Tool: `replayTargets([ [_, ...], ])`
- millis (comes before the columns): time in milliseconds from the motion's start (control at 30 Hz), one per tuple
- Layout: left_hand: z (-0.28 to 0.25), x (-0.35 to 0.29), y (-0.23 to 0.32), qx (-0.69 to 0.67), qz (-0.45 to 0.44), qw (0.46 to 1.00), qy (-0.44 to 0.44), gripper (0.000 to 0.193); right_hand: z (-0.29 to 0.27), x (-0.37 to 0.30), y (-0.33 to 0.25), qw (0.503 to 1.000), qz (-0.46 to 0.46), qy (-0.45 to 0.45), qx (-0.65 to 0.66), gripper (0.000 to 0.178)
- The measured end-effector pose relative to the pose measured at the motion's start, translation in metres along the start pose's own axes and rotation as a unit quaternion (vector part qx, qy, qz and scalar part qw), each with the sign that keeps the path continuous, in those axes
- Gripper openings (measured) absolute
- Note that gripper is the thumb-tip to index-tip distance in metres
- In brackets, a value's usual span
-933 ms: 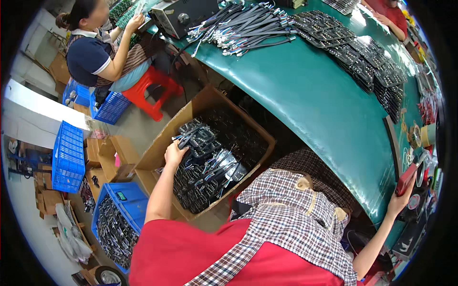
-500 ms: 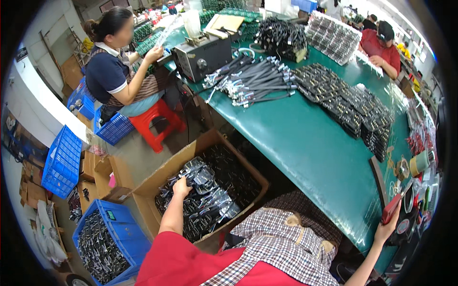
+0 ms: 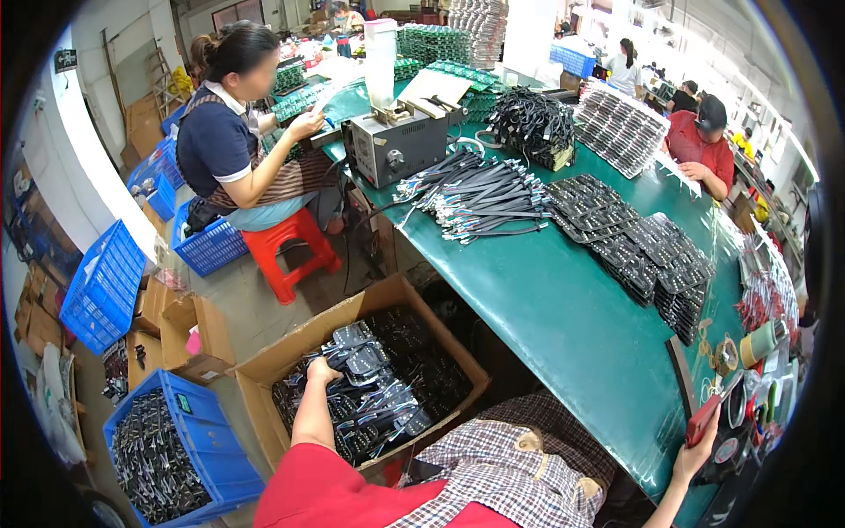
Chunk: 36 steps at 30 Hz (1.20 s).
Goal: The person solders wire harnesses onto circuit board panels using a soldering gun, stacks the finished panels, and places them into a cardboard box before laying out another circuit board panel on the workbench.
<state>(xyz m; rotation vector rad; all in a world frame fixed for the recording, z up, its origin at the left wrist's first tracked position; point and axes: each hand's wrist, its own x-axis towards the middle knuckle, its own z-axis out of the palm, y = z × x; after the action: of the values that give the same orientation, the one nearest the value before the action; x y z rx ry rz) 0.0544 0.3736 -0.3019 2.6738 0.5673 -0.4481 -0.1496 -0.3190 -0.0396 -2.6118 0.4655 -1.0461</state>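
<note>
The left hand (image 3: 319,370) was placed inside the cardboard box (image 3: 264,370) standing on the floor beside the near edge of the worktop (image 3: 563,308). Its fingers were curled onto a bundle of black wired parts (image 3: 365,387) at the top of the heap; whether the bundle was fully gripped or only touched could not be told. The box was seen to be filled with such parts across its whole floor, so the greater share was judged as not yet taken out.

The right hand (image 3: 700,444) was held at the near right corner of the worktop, with its fingers closed around a flat red object (image 3: 704,421).

On the worktop, black parts (image 3: 642,246) had been laid out in overlapping rows toward the right edge, and a loose pile of black cables (image 3: 480,194) lay near the middle, in front of a grey bench unit (image 3: 396,145). A wide bare green area was left between these rows and the near edge. The work was therefore judged to be partly done, with the boxed stock remaining.

A blue crate (image 3: 189,458) of similar parts stood on the floor, left of the box. Another person on a red stool (image 3: 286,255) was seated at the far left corner.
</note>
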Motion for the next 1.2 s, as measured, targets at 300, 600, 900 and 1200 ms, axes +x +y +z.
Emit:
replayTargets([
  [300, 0.007, 0.009, 0.043, -0.011, -0.059, 0.994, 0.086, 0.053, 0.000, 0.007, -0.002, 0.999, 0.031, 0.032, -0.024, 0.065],
  [600, -0.061, -0.035, 0.066, 0.117, -0.045, 0.989, 0.083, 0.048, -0.009, 0.010, -0.002, 0.997, 0.017, 0.062, -0.046, 0.070],
  [900, -0.126, -0.104, 0.239, -0.094, 0.336, 0.818, 0.458, 0.015, 0.000, 0.003, 0.012, 0.993, 0.086, 0.020, 0.073, 0.058],
  [1200, -0.112, -0.140, 0.446, -0.080, 0.640, 0.723, 0.246, 0.043, -0.020, 0.013, -0.018, 0.995, -0.053, -0.002, -0.085, 0.059],
])
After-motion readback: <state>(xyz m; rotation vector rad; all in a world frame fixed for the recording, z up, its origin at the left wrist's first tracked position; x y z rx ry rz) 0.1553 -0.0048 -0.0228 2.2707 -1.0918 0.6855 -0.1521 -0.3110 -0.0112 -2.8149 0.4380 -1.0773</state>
